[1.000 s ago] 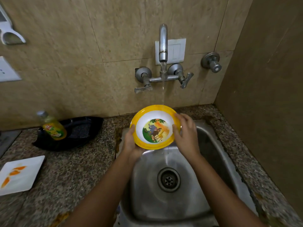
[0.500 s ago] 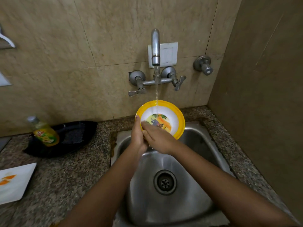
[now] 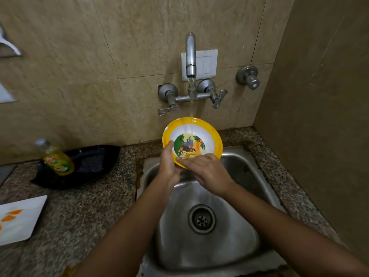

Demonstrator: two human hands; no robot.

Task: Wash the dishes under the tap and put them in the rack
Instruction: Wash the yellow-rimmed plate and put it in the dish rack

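A yellow-rimmed bowl [image 3: 207, 134] with a cartoon picture inside is tilted toward me over the steel sink [image 3: 235, 242]. Water from the wall tap [image 3: 190, 54] runs onto its upper rim. My left hand [image 3: 168, 166] grips the bowl's lower left edge, thumb on the inside. My right hand [image 3: 207, 170] lies across the bowl's lower inner part, fingers flat against it. No rack is in view.
On the granite counter at left a black tray [image 3: 89, 162] holds a yellow dish-soap bottle [image 3: 57, 159]. A white square plate [image 3: 20, 218] with orange smears lies at the left edge. A side wall stands close on the right.
My right hand went from the bowl's right rim to its inside and slid down to the lower part. Water now falls on the bowl, and more of the picture shows.
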